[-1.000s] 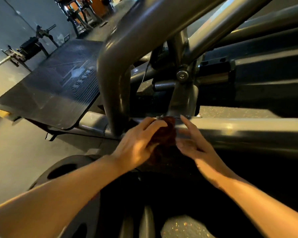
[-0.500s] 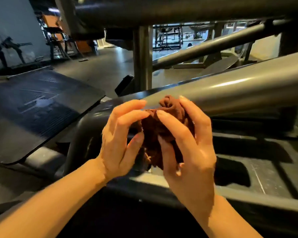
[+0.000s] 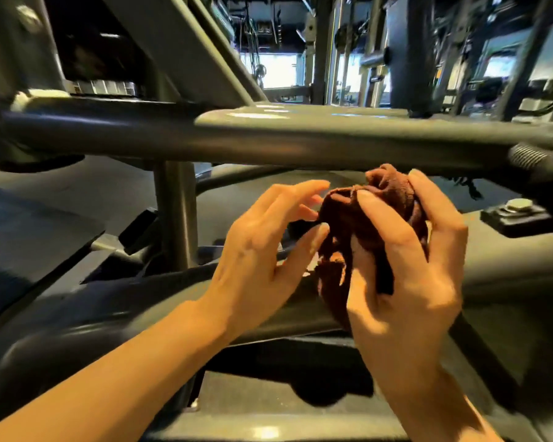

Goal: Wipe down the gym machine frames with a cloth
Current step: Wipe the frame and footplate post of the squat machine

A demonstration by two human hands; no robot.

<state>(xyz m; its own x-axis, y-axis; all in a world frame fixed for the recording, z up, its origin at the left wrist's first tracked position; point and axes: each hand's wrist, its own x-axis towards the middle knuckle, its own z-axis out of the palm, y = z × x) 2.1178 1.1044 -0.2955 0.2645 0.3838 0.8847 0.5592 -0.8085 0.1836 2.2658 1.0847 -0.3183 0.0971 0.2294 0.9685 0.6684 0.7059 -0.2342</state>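
- Cloth [image 3: 374, 224]: reddish-brown terry, soft, nubby and matt.
- Frame tube [image 3: 300, 138]: painted grey metal, smooth with a satin sheen.
- Bolt head [image 3: 518, 205]: bare, shiny metal.
- Footplate [image 3: 20, 237]: dark, ribbed and matt.

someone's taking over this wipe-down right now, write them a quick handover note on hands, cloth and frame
Right hand: grips the bunched brown cloth, thumb and fingers curled round it, in front of and just below the horizontal frame tube.
Left hand: fingers relaxed, tips at the cloth's left edge; whether they touch it is unclear.
The cloth is off the metal at this moment, and looks to be getting re-bunched.
Done: cannot tell from this view which tubes are already wiped.
Left: put the cloth on the horizontal frame tube, then likely the upright post beneath it.
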